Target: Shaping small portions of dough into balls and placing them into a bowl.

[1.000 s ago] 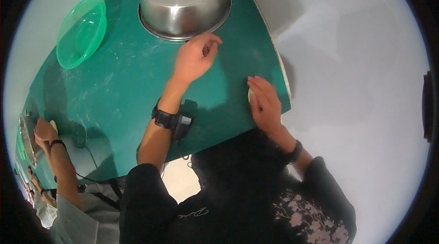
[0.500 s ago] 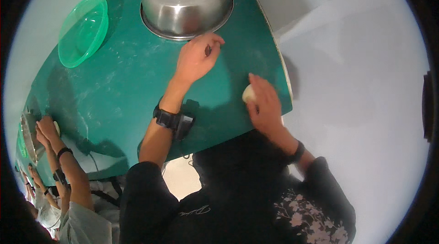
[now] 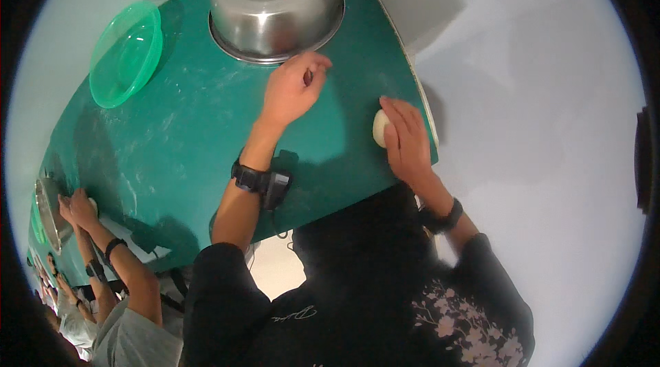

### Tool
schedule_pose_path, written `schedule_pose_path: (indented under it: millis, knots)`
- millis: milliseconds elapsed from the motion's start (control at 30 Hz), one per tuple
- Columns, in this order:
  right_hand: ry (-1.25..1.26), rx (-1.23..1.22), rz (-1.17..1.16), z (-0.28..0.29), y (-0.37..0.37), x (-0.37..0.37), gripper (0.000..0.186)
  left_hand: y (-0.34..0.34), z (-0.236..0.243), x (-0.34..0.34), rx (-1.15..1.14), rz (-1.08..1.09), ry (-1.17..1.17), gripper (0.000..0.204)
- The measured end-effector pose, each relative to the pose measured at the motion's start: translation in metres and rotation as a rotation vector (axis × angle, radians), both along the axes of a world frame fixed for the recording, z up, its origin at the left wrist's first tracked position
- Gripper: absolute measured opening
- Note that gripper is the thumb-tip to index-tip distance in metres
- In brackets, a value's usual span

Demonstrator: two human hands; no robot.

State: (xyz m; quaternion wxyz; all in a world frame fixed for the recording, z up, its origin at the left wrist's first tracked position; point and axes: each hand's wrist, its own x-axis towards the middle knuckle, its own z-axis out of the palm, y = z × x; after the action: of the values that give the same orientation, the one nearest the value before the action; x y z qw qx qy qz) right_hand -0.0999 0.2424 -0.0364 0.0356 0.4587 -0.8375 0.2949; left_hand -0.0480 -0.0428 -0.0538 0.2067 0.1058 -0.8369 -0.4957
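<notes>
My right hand (image 3: 408, 134) is wrapped over a pale, round piece of dough (image 3: 380, 128) on the green tabletop (image 3: 199, 133), close to the right edge. Only the dough's left side shows; the palm and fingers cover the rest. My left hand (image 3: 295, 87) is curled closed just in front of the upturned steel basin (image 3: 275, 19). A small dark spot shows between its fingers, but whatever is inside, if anything, stays hidden.
A translucent green plastic basin (image 3: 127, 57) sits at the far left. Traces of white flour mark the tabletop. To the left, another person's hands (image 3: 79, 210) work beside a metal bowl (image 3: 51, 212), with more people beyond. The table's edge (image 3: 425, 92) runs close by on the right.
My right hand has slid slightly farther from me and rightward with the dough. The left hand stays almost in place. The neighbouring person's hands have shifted a little.
</notes>
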Motion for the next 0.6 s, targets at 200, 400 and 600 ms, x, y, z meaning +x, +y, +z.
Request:
schedule_pose_path:
  millis: [200, 400, 600]
  knots:
    - [0.026, 0.069, 0.152, 0.017, -0.046, 0.060, 0.046, 0.000, -0.005, -0.003, 0.015, -0.035, 0.016, 0.015]
    - [0.060, -0.032, -0.038, -0.005, -0.062, 0.007, 0.048, 0.000, -0.012, -0.004, 0.043, -0.013, 0.011, 0.014]
    - [-0.095, -0.032, -0.108, 0.010, -0.003, -0.003, 0.042, -0.002, -0.005, 0.004, -0.006, -0.018, -0.019, 0.015]
